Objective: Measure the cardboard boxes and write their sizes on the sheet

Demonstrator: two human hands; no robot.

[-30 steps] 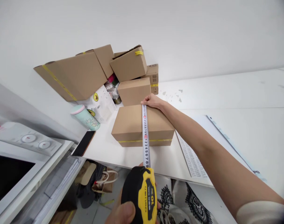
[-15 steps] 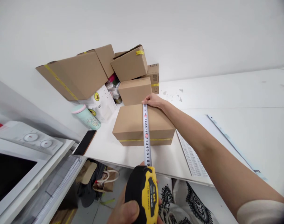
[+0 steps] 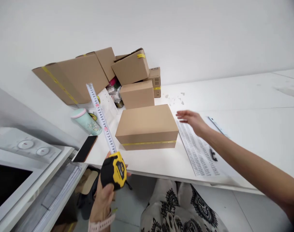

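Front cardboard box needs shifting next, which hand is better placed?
Right, most likely. The right hand hovers open beside the right end of the cardboard box, above the printed sheet. The left hand is shut on the tape measure, lower and farther off.

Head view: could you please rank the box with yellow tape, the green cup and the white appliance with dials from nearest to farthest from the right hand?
From the right hand:
1. Box with yellow tape, just left of the fingertips, mid-table.
2. Green cup, lying tilted beyond the box, near the table's left end.
3. White appliance, off the table at the far left.
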